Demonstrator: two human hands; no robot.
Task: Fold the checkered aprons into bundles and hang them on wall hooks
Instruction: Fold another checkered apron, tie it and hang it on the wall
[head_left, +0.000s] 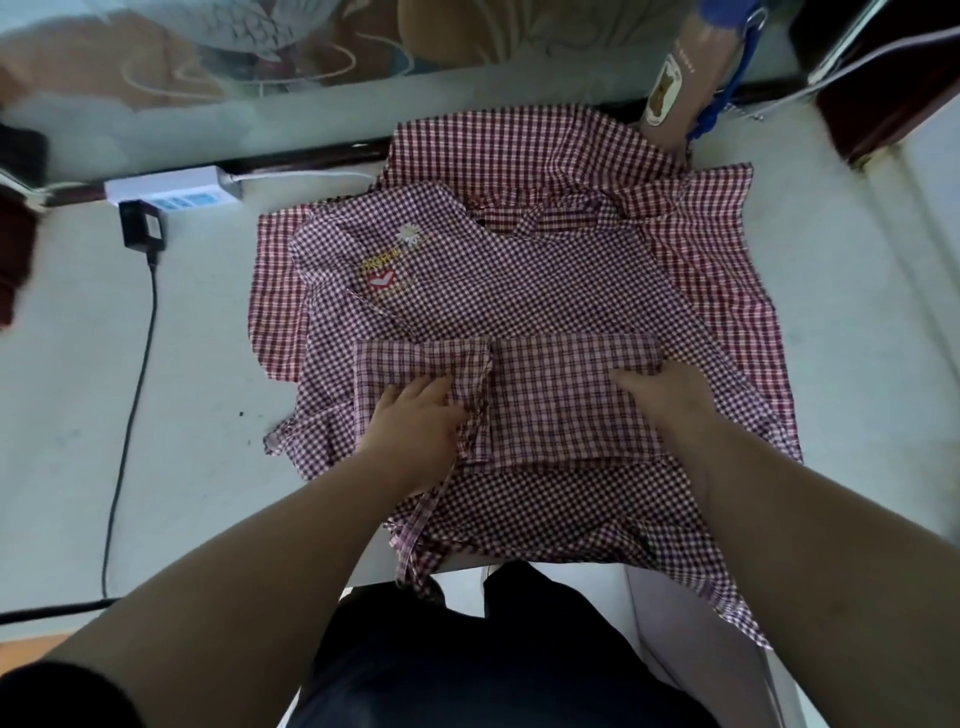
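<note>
1. Checkered aprons (519, 280) are spread on the white table (182, 389).
2. A folded apron (561, 400) is pressed by the flat left grip (415, 421); whether the right grip (662, 395) holds it cannot be told.

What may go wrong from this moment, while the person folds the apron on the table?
1. The folded apron under the left hand and right hand lies on other spread aprons; lifting it may drag those along.
2. The spread aprons already hang over the near edge of the table; they might slide off.
3. A loose strap hangs there and may snag.
</note>
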